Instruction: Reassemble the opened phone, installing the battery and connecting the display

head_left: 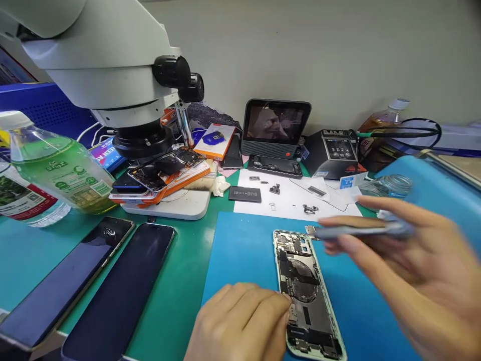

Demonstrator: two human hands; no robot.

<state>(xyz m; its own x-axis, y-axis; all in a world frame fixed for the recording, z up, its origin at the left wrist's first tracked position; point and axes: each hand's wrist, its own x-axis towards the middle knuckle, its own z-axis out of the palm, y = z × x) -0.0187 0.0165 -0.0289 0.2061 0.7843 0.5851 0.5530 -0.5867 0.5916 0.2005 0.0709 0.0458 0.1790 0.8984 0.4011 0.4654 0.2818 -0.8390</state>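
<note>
Left hand (240, 321) rests curled, fingers touching the opened phone (306, 296) on the blue mat (240, 250). Right hand (409, 271) fingers grip tweezers (356, 230) just above the phone's top.
</note>
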